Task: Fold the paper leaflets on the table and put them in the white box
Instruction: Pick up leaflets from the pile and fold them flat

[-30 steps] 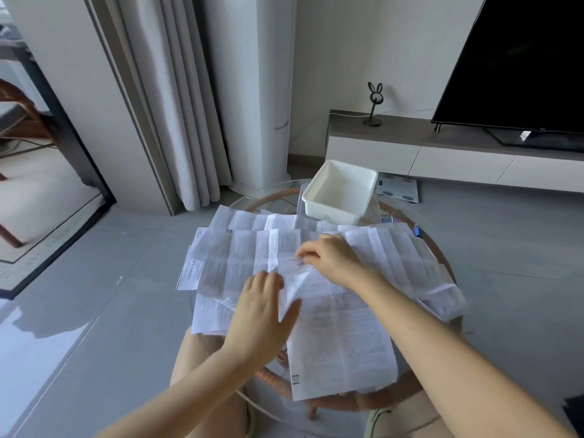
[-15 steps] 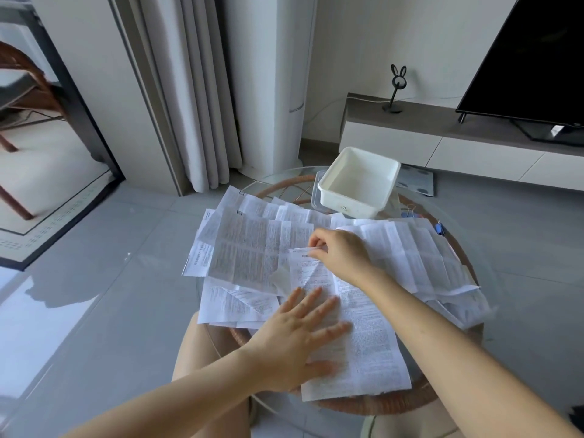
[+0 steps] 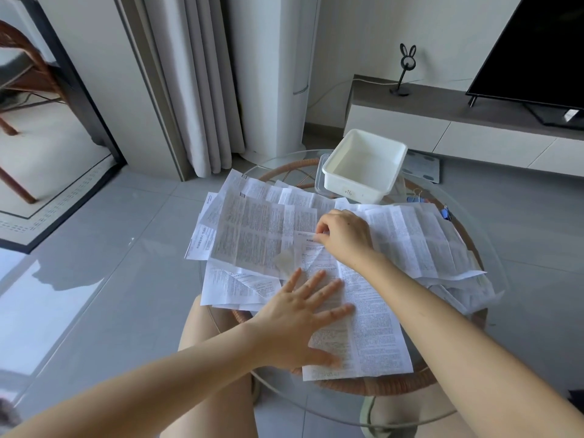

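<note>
My left hand lies flat, fingers spread, on the near half of the long white printed paper leaflet, and my right hand pinches its far edge. I would bring this edge toward me, match the near corners exactly, then press the crease. The empty white plastic box stands at the far side of the round glass table — just behind the other open leaflets.
</note>
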Demonstrator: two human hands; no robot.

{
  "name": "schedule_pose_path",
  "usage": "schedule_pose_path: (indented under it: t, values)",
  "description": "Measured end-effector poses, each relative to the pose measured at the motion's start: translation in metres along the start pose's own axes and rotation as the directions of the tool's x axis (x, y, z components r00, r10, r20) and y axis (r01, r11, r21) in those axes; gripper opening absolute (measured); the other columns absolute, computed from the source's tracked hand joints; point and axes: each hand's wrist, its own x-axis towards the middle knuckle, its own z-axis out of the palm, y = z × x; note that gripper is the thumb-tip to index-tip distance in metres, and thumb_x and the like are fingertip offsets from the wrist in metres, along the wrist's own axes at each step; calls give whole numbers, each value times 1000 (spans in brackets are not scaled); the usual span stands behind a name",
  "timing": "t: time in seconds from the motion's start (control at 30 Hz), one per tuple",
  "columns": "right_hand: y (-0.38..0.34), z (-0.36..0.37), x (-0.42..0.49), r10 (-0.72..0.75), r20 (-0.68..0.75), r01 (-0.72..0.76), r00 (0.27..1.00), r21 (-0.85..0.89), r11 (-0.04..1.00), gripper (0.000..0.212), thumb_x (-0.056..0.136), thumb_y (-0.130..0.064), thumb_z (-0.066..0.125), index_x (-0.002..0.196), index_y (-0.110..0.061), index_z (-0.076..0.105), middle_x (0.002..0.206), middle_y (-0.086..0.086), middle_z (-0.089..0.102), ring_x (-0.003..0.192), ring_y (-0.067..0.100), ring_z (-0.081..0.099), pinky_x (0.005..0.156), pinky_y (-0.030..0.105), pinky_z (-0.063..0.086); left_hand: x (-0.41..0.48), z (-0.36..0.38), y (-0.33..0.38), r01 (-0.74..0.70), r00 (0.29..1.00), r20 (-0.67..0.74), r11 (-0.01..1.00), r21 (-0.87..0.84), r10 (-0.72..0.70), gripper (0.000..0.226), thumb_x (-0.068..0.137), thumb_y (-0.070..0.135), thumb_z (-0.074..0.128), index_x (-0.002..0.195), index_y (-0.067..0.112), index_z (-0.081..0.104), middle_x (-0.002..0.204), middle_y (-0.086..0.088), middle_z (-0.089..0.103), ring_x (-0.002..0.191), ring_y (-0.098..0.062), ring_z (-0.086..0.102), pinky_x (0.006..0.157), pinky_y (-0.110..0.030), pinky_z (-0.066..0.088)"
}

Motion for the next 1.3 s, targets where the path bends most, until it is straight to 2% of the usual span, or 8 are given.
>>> schedule_pose_path:
  t: [0.3, 0.4, 0.47, 0.6, 0.83, 1.0, 1.2, 1.3]
  values:
    - [0, 6, 4, 12, 5, -12, 1000, -5, 1000, 16, 86, -35, 66, 86, -19, 65, 99, -4, 64, 100, 19, 52, 83, 30, 38, 0, -1, 0, 14, 998, 56, 1000, 14, -15, 88, 82, 78, 30, 143, 42, -22, 149, 2, -35, 137, -25, -36, 111, -52, -22]
    - [0, 8, 1, -10, -12, 10, 1000, -31, 999, 18, 87, -35, 65, 95, -19, 65, 102, -2, 62, 102, 22, 51, 86, 32, 35, 0, 0, 1, 15, 997, 73, 1000, 7, -15, 95, 78, 83, 31, 144, 41, -22, 149, 1, -36, 135, -24, -38, 112, -53, -20]
    - [-1, 4, -10, -71, -90, 64, 993, -74, 995, 24, 86, -31, 66, 105, -18, 65, 105, 1, 62, 102, 27, 52, 87, 36, 34, 1, 0, 1, 15, 997, 79, 1000, 14, -16, 98, 76, 85, 32, 143, 40, -23, 149, 1, -36, 136, -25, -38, 112, -53, -20]
    - [1, -14, -86, -150, -366, 159, 919, -5, 987, 23, 84, -28, 57, 98, -15, 69, 97, 1, 67, 92, 25, 60, 90, 38, 40, 2, 0, 1, 25, 996, 89, 999, 29, -28, 101, 74, 86, 32, 145, 38, -20, 151, -1, -33, 137, -25, -36, 112, -54, -18]
    - [7, 22, -201, -65, -40, 65, 997, 7, 998, 41, 84, -49, 48, 113, -26, 66, 132, 2, 57, 126, 23, 49, 109, 56, 27, 1, 1, 2, 29, 997, 75, 997, 67, -34, 104, 69, 89, 26, 145, 39, -24, 152, 1, -33, 138, -25, -34, 113, -52, -16]
    - [26, 23, -212, 2, -32, 0, 999, 57, 998, 43, 86, -50, 46, 120, -31, 64, 139, 2, 52, 133, 20, 43, 108, 59, 26, 2, -2, 2, 23, 995, 98, 997, 75, -31, 104, 69, 88, 29, 143, 40, -27, 150, 1, -36, 137, -25, -35, 113, -52, -17]
    - [42, 12, -219, 83, -56, -72, 995, 183, 981, 47, 84, -49, 46, 127, -35, 58, 146, -7, 40, 137, 9, 34, 112, 47, 9, 3, -2, 0, -1, 995, 104, 996, 87, -8, 105, 68, 89, 30, 141, 42, -29, 150, 0, -37, 136, -27, -36, 112, -54, -17]
    - [53, 5, -223, 170, -45, -151, 984, 279, 949, 42, 85, -27, 63, 126, -36, 57, 146, -12, 34, 139, 6, 30, 114, 34, -1, 5, -1, 0, -6, 994, 106, 996, 90, -4, 105, 67, 89, 28, 140, 42, -30, 149, -1, -37, 137, -27, -35, 113, -55, -16]
